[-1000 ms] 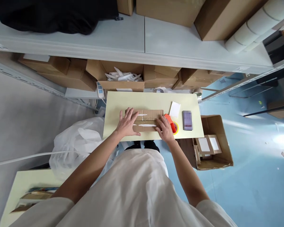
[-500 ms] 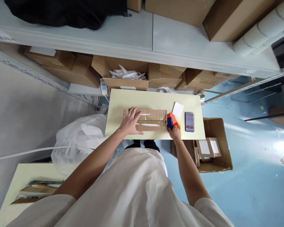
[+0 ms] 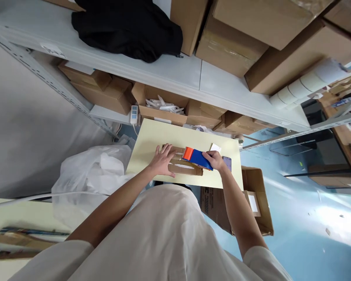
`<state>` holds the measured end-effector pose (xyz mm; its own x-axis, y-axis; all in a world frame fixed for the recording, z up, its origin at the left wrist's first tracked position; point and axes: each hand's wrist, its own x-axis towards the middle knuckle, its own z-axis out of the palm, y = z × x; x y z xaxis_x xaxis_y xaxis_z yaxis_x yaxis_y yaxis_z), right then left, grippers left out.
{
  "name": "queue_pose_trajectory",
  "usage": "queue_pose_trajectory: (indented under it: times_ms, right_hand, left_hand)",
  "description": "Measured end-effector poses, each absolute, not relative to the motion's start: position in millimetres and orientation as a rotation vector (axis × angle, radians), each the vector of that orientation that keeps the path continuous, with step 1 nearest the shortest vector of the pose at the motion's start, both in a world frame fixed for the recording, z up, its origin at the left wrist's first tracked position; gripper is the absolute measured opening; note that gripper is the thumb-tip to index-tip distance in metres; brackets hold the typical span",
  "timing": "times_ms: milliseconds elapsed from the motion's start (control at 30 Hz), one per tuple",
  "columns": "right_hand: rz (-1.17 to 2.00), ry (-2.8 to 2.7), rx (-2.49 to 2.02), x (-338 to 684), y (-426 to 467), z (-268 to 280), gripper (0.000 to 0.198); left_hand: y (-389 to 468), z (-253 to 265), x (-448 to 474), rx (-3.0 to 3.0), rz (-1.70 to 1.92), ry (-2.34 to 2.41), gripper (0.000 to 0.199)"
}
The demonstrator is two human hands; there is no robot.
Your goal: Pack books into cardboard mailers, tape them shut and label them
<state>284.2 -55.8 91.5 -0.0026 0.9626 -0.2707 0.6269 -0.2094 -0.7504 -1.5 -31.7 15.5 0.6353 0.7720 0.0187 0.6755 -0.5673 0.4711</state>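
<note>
A flat cardboard box (image 3: 183, 170) lies on the pale table, with white strips on its top. My left hand (image 3: 163, 160) rests over the box's left end, fingers spread, thumb towards the near edge. In my right hand (image 3: 215, 160) is a blue and orange tape dispenser (image 3: 199, 158), gripped by its right end. The dispenser's orange head is over the middle of the box; whether tape is being laid there I cannot tell. Part of the box is hidden under the dispenser and my left hand.
A phone (image 3: 227, 162) and a white card (image 3: 215, 147) lie right of my right hand. Behind the table, shelving holds boxes and an open carton (image 3: 163, 116) of white pieces. A plastic bag (image 3: 84, 171) bulges at left; an open carton (image 3: 265, 195) stands at right.
My right hand has swung the tape dispenser from the box's right end to over its middle. My left hand stays on the left end. The camera view has tilted.
</note>
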Motion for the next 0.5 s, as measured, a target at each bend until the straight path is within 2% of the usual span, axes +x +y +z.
queue_pose_trajectory:
  times_ms: [167, 267, 367, 500]
  right_hand:
    - [1.162, -1.661, -1.864, 292.9, -50.4, 88.6, 0.057]
    - [1.191, -1.667, -1.851, 295.7, -51.3, 89.3, 0.056]
    - [1.176, -1.678, -1.831, 295.1, -52.6, 88.8, 0.056]
    - [1.178, -1.647, -1.815, 297.0, -55.2, 86.2, 0.056]
  left_hand:
    - [-31.6, 24.5, -1.8, 2.369, 0.321, 1.171, 0.109]
    - [-34.2, 31.4, 5.4, 2.198, 0.492, 1.195, 0.084]
    - [-36.5, 36.3, 23.4, 1.723, 0.724, 1.205, 0.056]
    - [-34.8, 39.6, 48.9, 1.011, 0.668, 1.039, 0.05]
